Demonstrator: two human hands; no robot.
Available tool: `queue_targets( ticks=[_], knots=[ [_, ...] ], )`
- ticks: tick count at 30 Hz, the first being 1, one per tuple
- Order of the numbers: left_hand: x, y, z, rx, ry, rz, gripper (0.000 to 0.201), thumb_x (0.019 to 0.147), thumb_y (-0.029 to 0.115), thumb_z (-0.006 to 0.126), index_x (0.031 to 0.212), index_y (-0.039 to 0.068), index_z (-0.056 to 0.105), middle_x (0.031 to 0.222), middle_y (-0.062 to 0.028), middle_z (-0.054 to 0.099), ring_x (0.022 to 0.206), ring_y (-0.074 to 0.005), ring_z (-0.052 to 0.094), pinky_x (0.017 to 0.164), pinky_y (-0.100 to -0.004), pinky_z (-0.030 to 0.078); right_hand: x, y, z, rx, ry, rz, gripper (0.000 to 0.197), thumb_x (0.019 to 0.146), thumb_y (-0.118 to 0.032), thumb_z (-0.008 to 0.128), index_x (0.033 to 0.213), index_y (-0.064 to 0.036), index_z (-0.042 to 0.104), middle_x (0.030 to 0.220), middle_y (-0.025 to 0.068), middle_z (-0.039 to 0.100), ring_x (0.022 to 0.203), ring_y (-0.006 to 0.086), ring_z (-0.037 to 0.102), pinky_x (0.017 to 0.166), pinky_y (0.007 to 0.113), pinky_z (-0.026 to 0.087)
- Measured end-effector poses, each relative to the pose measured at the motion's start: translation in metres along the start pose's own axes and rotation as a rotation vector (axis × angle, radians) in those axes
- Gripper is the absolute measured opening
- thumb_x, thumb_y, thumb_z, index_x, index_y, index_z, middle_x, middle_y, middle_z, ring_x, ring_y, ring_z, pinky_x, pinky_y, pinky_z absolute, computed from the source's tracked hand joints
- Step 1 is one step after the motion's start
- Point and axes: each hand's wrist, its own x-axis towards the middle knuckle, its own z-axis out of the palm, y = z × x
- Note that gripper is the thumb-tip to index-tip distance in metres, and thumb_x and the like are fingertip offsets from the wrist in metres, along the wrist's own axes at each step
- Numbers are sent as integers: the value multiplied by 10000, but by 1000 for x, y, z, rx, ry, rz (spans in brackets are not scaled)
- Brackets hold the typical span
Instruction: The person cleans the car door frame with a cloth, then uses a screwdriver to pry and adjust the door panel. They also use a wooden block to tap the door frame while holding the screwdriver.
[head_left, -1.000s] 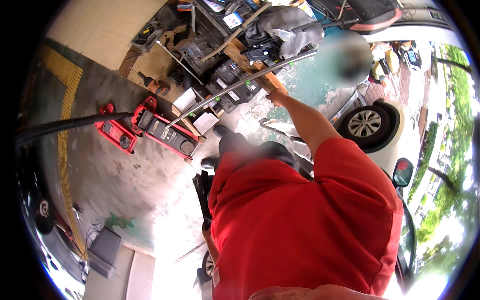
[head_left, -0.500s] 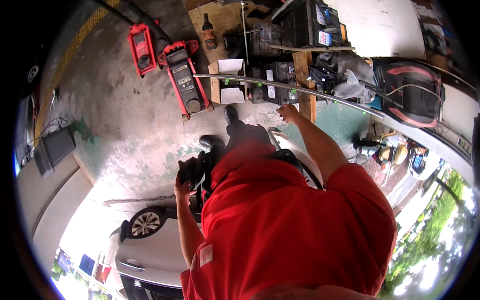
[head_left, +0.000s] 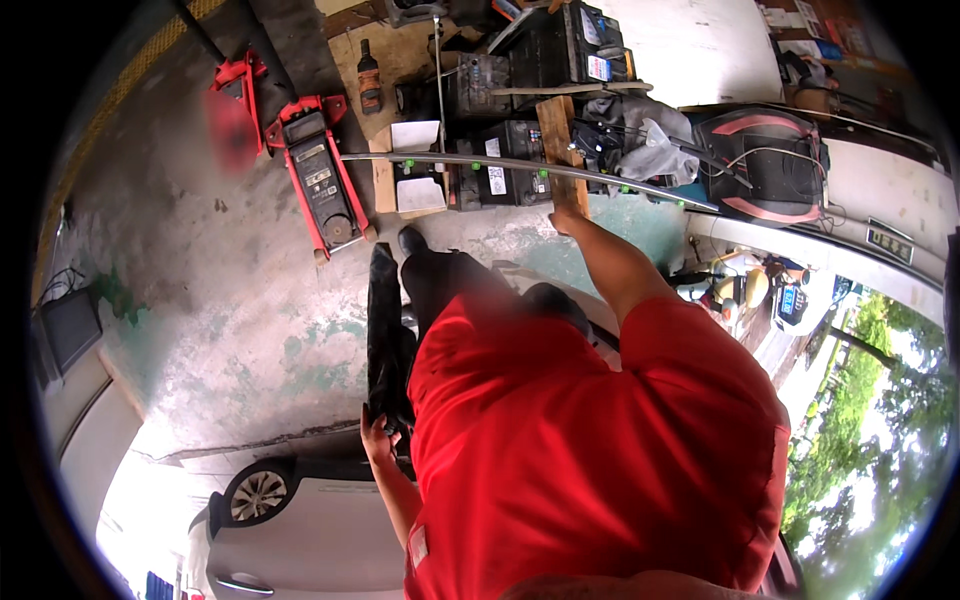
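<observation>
My left hand (head_left: 378,437) is closed on the lower end of a long, dark black piece (head_left: 382,325) that stretches up beside my leg; its kind is not clear. My right hand (head_left: 567,219) reaches forward to the near end of an upright wooden plank (head_left: 562,140). It overlaps the plank's end in view; I cannot tell whether it touches it, and its fingers are too small and blurred to read. A long, thin, dark strip with green clips (head_left: 460,160) runs across in front of the plank, just beyond my right hand.
Black car batteries (head_left: 512,160) and an open carton (head_left: 418,140) lie ahead. A red floor jack (head_left: 318,175) stands left of them, a dark bottle (head_left: 369,78) behind. At the right is a black and red case (head_left: 755,160). A white car (head_left: 300,530) is at the lower left.
The black piece now extends forward from my left hand, which has moved lower. My right hand has come to the plank's near end. The whole scene has shifted left in view.
</observation>
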Motion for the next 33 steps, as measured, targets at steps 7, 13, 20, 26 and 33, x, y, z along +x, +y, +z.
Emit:
queue_targets(
  ticks=[7, 13, 20, 26, 33],
  knots=[
    [-8, -51, -34, 18, 81, -208, 743, 831, 44, 521, 1523, 175, 283, 1373, -165, 485, 1040, -321, 621, 567, -419, 617, 65, 90, 2, 175, 60, 401, 584, 723, -425, 791, 1176, -80, 664, 1272, 161, 626, 1154, 319, 612, 915, 401, 527],
    [-25, -28, -19, -403, 14, -252, 571, 899, 56, 468, 1458, 129, 382, 1212, -157, 604, 909, -300, 691, 586, -434, 637, 49, 84, 30, 694, 419, -12, 715, 735, -426, 817, 1199, 69, 590, 1137, 198, 668, 1013, 311, 655, 848, 392, 517],
    [-8, -59, -37, -795, 162, -59, 470, 996, 177, 420, 1455, 264, 361, 1070, -45, 670, 678, -182, 686, 429, -315, 568, 8, 77, -53, 332, 352, -275, 753, 837, -432, 698, 1368, 44, 455, 1332, 227, 551, 1247, 345, 521, 982, 408, 453],
    [-39, -55, -58, -1110, 150, 309, 438, 982, 264, 462, 1419, 230, 471, 1260, -12, 622, 916, -194, 666, 440, -306, 503, -62, -3, -180, 667, -253, 173, 543, 847, -458, 682, 1274, -147, 556, 1184, 93, 648, 1019, 330, 648, 794, 543, 541],
    [-65, -103, -55, -1550, 96, 680, 577, 1005, 522, 356, 1421, 128, 425, 1373, -120, 535, 1042, -315, 644, 484, -352, 555, -128, -76, -268, -114, -169, 68, 612, 779, -460, 756, 1220, -55, 625, 1152, 118, 680, 956, 306, 670, 873, 469, 526]
  ],
)
